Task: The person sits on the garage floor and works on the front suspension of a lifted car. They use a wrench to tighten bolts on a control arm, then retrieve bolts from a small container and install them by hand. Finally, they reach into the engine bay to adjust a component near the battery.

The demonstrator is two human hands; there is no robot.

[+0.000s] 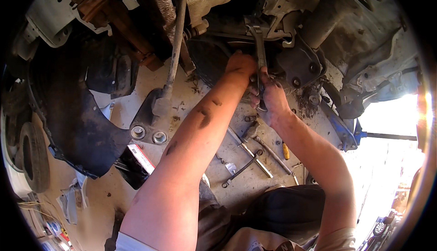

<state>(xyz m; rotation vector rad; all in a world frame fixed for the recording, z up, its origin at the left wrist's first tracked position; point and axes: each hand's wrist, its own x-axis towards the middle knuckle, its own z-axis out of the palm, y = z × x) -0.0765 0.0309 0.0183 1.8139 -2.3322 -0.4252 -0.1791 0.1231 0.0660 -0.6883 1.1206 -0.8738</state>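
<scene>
An adjustable wrench (260, 46) reaches up to metal parts under a vehicle, its jaws at a bracket-like fitting (273, 31). Wrapped around the lower handle is my right hand (273, 97), thumb up along the shaft. Just left of the wrench, my left hand (241, 64) is curled with its fingers turned away; what they grip is hidden. Dark smudges mark my left forearm (205, 119). A dark plate with round holes (300, 64) hangs to the right of the wrench.
On the floor below lie a hammer (272, 154), a long socket bar (248, 148), a dark wrench (241, 170) and a yellow-handled screwdriver (286, 151). A black plastic liner (73, 119) and a tire (34, 160) are at left. A blue metal stand (343, 132) stands at right.
</scene>
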